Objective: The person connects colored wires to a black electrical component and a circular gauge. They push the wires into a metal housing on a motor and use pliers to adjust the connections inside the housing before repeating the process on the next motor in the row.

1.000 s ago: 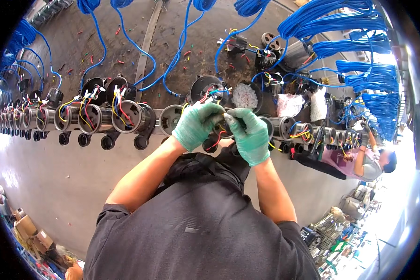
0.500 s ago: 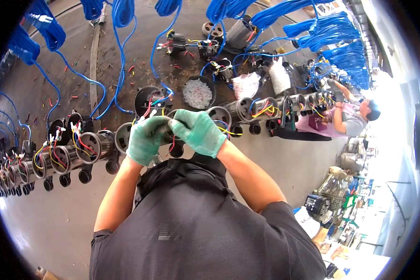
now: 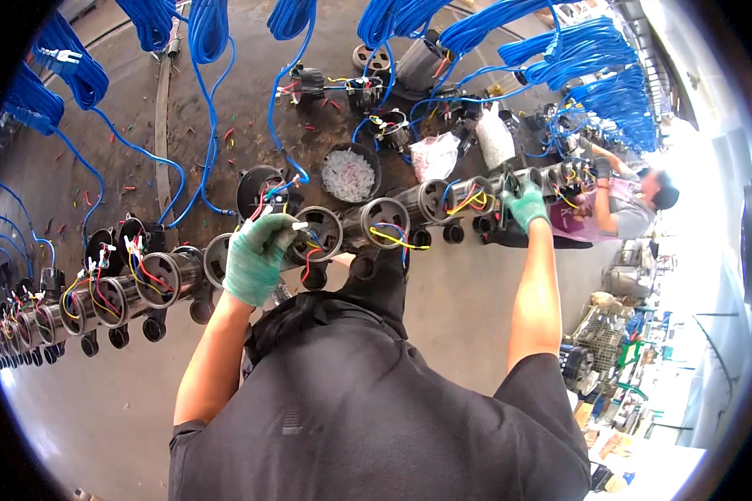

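My left hand [image 3: 257,257], in a green glove, is closed with a small white connector cap [image 3: 299,225] sticking out between thumb and fingers. It is beside an open round metal housing [image 3: 318,234] with coloured wires at its mouth. Further right, my gloved right hand [image 3: 527,205] reaches over the row of housings. Its thumb and fingers are apart around a dark hand tool [image 3: 507,219], mostly hidden by the glove; I cannot make out its exact kind. Another housing [image 3: 385,223], with red, blue and yellow wires hanging out, lies between my hands.
Behind the row stands a black bowl [image 3: 348,173] of small clear-white pieces. White bags [image 3: 495,138] lie right of it. Blue cable coils [image 3: 209,29] line the far side. Several wired housings [image 3: 169,278] continue left. A co-worker [image 3: 622,200] works at the right.
My right hand has left my left hand and moved right to the dark tool. My left hand stays in nearly the same place, now showing the white cap. The view has shifted slightly.
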`<action>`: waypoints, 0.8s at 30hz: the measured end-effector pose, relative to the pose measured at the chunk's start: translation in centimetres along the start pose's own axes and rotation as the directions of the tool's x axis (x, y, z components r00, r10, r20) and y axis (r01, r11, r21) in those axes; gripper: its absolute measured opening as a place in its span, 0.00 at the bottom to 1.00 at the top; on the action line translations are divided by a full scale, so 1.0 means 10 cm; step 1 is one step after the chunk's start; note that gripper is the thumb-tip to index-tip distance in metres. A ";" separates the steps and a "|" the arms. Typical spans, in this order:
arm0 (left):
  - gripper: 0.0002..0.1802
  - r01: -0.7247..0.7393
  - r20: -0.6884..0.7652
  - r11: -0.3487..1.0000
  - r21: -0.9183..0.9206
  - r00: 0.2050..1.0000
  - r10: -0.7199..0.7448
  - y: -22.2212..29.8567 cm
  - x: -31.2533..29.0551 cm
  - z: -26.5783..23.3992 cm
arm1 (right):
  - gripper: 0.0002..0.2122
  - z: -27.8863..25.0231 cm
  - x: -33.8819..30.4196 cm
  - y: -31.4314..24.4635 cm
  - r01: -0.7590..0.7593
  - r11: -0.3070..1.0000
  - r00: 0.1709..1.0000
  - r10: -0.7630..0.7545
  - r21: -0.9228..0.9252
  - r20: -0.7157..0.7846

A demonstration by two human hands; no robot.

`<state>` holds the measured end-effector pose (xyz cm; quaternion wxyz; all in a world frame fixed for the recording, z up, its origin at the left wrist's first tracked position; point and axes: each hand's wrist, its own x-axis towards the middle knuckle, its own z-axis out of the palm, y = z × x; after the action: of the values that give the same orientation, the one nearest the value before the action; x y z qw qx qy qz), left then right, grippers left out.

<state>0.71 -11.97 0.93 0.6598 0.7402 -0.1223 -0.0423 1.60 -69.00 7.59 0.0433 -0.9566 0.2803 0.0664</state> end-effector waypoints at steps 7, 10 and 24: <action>0.08 0.042 -0.030 0.999 -0.033 0.999 -0.043 -0.02 -0.04 -0.06 | 0.50 0.33 0.06 0.10 0.083 0.991 0.997 -0.083 0.102 -0.003; 0.08 0.008 -0.051 1.000 -0.022 0.999 -0.009 0.15 0.00 -0.02 | 0.51 0.30 0.07 0.18 0.182 0.982 0.983 -0.183 0.046 0.025; 0.09 0.037 -0.028 0.983 -0.182 0.999 -0.043 -0.02 -0.02 -0.04 | 0.35 -0.11 -1.94 -2.18 0.820 0.521 0.572 -0.759 0.237 -0.312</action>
<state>0.61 -11.53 0.78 0.7255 0.6797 -0.0928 -0.0547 -2.70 -40.55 12.57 0.2170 -0.9556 -0.1760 -0.0939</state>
